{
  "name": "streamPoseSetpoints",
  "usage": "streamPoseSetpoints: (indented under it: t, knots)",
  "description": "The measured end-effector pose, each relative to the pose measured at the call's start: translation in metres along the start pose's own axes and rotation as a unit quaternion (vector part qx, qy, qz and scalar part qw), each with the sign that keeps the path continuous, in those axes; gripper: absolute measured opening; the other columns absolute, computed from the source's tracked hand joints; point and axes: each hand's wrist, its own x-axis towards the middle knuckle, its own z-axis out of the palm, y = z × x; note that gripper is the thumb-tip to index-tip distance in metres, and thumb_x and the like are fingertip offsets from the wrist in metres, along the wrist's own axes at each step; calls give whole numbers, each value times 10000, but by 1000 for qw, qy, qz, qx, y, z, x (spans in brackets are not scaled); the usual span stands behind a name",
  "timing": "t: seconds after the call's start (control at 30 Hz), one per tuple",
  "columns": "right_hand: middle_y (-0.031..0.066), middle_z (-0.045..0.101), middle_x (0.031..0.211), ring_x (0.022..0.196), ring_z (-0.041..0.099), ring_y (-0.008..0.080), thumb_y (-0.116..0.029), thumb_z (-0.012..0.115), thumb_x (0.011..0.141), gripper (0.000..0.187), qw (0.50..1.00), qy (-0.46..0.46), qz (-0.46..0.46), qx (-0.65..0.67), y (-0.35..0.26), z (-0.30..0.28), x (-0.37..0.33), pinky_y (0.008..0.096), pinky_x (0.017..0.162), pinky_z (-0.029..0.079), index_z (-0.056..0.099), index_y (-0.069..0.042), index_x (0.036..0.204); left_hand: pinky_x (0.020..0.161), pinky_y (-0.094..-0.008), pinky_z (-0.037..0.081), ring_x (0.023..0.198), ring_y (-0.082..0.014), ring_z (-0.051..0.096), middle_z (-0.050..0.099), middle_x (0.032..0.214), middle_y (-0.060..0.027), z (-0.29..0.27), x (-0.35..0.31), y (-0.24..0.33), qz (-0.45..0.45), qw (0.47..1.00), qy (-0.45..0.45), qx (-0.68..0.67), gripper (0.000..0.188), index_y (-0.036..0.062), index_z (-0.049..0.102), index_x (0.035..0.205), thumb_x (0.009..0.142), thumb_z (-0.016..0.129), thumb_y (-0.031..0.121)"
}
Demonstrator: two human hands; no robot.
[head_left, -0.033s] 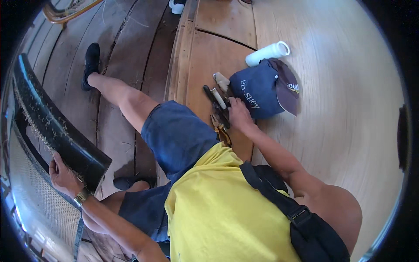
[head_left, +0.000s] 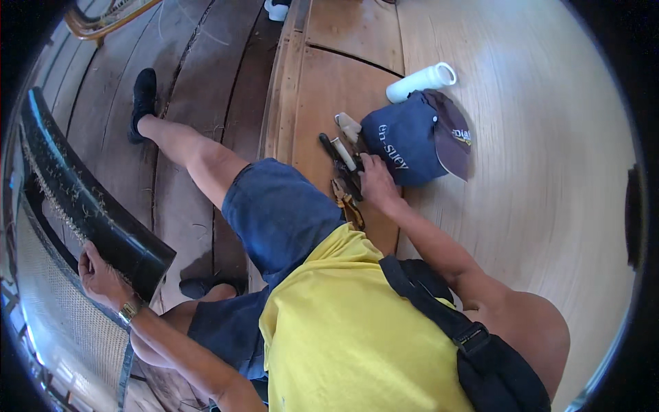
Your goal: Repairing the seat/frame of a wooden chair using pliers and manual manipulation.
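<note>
At the left stands a glossy black curved rail [head_left: 103, 199], with pale frayed fibres and bits along its edge. A woven cane panel [head_left: 58, 288] lies below and beside it. My left hand [head_left: 103, 278], with a watch on the wrist, grips the rail's near end, fingertips on the frayed edge. On the wooden bench, my right hand [head_left: 379, 182] has its fingers bent down over a cluster of tools beside a cap; what they hold is hidden. Next to it lie pliers [head_left: 349, 203] with yellow and black handles, a black-handled tool [head_left: 327, 145] and a pale-handled tool [head_left: 343, 154].
A dark blue cap [head_left: 405, 141] and a white cylinder [head_left: 421, 82] sit on the light wood surface [head_left: 535, 206] at the right. A small pale object [head_left: 348, 126] lies by the cap. Dark floorboards [head_left: 199, 137] run under my legs. Far left is a curved wooden frame [head_left: 103, 31].
</note>
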Motion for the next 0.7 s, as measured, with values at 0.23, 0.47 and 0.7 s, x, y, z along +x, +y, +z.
streamPoseSetpoints:
  t: [0.23,0.47,0.7]
  knots:
    - [228,566,1115,1033,573,398,-112,611,872,389,997,-80,-1,5,-1,-3,-37,478,921,473,546,-21,1245,816,-270,510,912,-161,647,716,1068,-104,6,-10,-4,87,995,-11,-54,338,-19,689,1136,949,679,263]
    - [261,571,1181,1075,573,437,-170,626,920,398,995,-52,-57,65,-9,-5,-26,476,911,478,559,-1,1274,779,-304,533,836,-163,685,742,928,-91,-3,-37,4,83,995,53,6,239,74,766,1020,867,768,258]
    - [211,681,985,922,660,386,-70,591,926,187,931,-33,-272,243,-98,-48,24,408,805,524,667,10,1076,773,-328,544,880,-190,671,711,1008,-77,-12,-22,-28,-98,861,-229,-444,353,11,670,1167,966,654,302]
